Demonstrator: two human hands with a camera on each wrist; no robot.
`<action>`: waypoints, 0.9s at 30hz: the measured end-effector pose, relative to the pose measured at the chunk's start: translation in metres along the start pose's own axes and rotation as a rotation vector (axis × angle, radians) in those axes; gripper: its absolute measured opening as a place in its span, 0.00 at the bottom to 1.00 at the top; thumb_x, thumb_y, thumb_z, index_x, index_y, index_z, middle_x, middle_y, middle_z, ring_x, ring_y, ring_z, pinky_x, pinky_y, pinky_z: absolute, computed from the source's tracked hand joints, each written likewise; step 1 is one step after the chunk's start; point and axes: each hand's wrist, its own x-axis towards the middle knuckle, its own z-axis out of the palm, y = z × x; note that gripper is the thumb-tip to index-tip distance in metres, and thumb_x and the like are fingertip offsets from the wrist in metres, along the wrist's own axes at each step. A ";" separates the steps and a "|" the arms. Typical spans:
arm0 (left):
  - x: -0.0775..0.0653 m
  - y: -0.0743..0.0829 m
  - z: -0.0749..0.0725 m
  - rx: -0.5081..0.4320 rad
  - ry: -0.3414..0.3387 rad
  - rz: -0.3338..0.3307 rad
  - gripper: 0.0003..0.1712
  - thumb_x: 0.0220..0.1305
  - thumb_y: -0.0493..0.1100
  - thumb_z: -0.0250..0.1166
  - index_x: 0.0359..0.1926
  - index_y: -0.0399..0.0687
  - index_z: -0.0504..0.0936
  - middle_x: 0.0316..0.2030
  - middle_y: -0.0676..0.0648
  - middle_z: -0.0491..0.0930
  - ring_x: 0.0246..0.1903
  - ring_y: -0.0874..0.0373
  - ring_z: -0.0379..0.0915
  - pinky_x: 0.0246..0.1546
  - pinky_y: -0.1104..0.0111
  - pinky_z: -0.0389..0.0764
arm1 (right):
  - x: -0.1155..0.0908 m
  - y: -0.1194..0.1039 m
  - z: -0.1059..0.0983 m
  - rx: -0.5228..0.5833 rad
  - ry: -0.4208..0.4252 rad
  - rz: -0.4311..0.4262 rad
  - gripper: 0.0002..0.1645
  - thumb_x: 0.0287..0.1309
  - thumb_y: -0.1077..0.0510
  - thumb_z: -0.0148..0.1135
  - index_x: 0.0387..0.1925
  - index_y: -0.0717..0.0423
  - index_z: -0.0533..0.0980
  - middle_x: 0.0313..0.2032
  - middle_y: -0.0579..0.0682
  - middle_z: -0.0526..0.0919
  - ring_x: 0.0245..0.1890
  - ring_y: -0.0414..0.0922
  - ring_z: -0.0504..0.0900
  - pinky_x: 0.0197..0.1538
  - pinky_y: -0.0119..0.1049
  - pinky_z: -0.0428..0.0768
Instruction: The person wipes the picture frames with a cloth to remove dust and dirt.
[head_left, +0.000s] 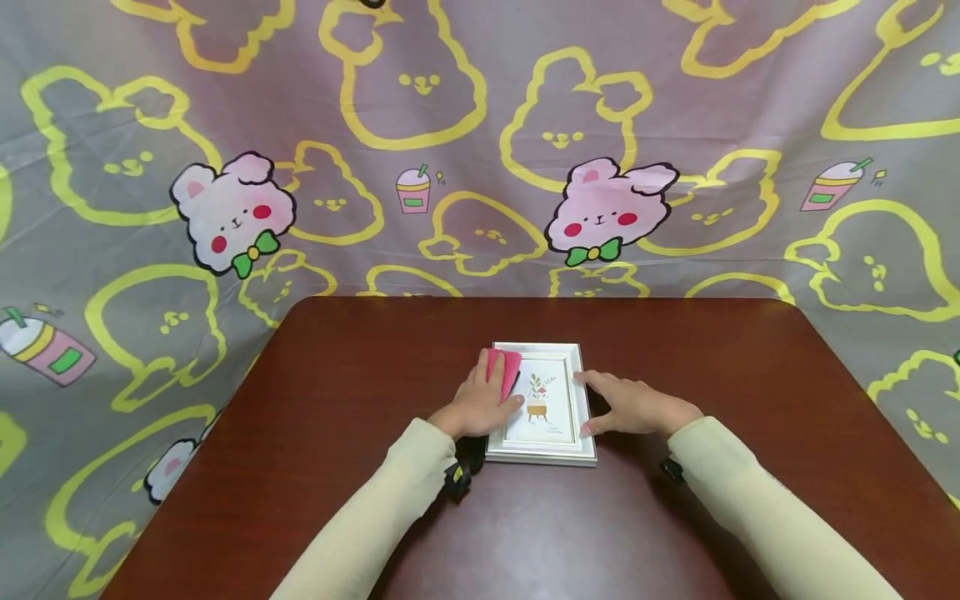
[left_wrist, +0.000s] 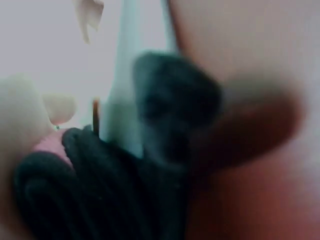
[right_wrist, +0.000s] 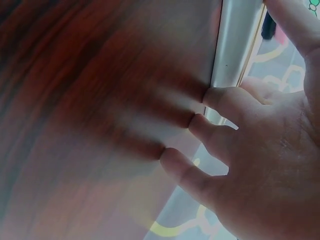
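A white picture frame (head_left: 541,459) lies flat on the table, holding a print of a potted plant. My left hand (head_left: 483,404) rests on its left side, with the fingers laid over a pink cloth (head_left: 512,371) and pressing it against the frame. The cloth's dark side shows folded in the blurred left wrist view, and part of it is hidden under the palm. At the frame's right edge, my right hand (head_left: 637,406) touches the border with spread fingers. The right wrist view shows several fingertips (right_wrist: 216,95) on the tabletop beside the frame's edge.
The brown wooden table (head_left: 360,375) stretches out on all sides of the frame. Behind and beside the table hangs a curtain (head_left: 480,167) printed with cartoon rabbits. Dark straps with small cameras sit at both wrists.
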 end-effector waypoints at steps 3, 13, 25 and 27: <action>-0.024 0.007 0.009 -0.011 -0.026 0.057 0.49 0.72 0.59 0.51 0.79 0.39 0.40 0.79 0.34 0.32 0.77 0.35 0.42 0.73 0.44 0.55 | -0.006 0.005 0.002 -0.019 0.007 -0.002 0.58 0.50 0.33 0.71 0.75 0.52 0.56 0.70 0.61 0.67 0.68 0.60 0.70 0.62 0.60 0.72; -0.082 0.020 0.020 0.037 0.002 0.113 0.49 0.69 0.57 0.57 0.77 0.34 0.46 0.77 0.29 0.37 0.75 0.32 0.47 0.71 0.44 0.60 | -0.007 0.004 0.001 -0.017 0.002 -0.022 0.58 0.50 0.33 0.71 0.74 0.53 0.56 0.69 0.62 0.68 0.65 0.60 0.72 0.61 0.59 0.73; -0.097 0.019 0.014 0.261 0.081 0.075 0.51 0.60 0.55 0.67 0.77 0.46 0.53 0.78 0.37 0.46 0.65 0.43 0.66 0.54 0.51 0.77 | -0.001 0.003 0.000 -0.018 0.010 -0.044 0.59 0.50 0.32 0.69 0.75 0.53 0.55 0.69 0.62 0.67 0.65 0.60 0.72 0.61 0.60 0.72; -0.095 0.016 0.015 0.293 0.109 0.059 0.49 0.59 0.52 0.67 0.77 0.49 0.55 0.78 0.40 0.48 0.62 0.44 0.69 0.49 0.52 0.79 | 0.001 0.002 0.000 -0.011 0.006 -0.042 0.60 0.50 0.31 0.70 0.75 0.53 0.55 0.69 0.62 0.67 0.65 0.60 0.71 0.61 0.60 0.73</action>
